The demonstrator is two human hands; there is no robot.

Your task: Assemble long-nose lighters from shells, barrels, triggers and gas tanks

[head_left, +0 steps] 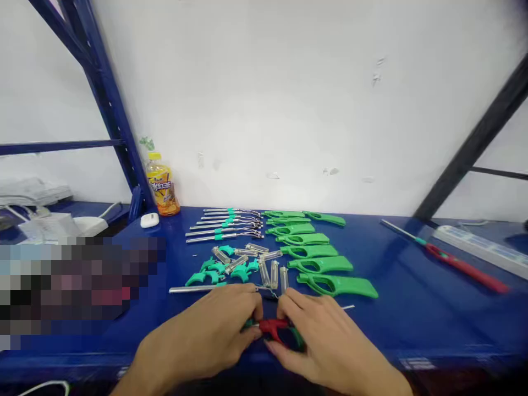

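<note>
Close to the table's front edge, my left hand (225, 327) and my right hand (319, 333) are closed on one red and green lighter handle (274, 328). My left fingers pinch its left end, where a bit of green and thin metal shows. The right fingers wrap the other end and hide much of it. Just beyond my left hand lies a metal lighter tube (193, 289). Behind the hands are clear fuel tanks (274, 274) and small teal triggers (239, 272). Several green handle shells (338, 285) lie in a column beyond my right hand.
Metal tubes with wires (212, 238) lie in a row farther back. A red long-neck lighter (466, 267) and a white power strip (482, 250) are at right. An orange drink bottle (163, 187) and a white earbud case (149, 220) stand at left, beside the blue frame (111, 110).
</note>
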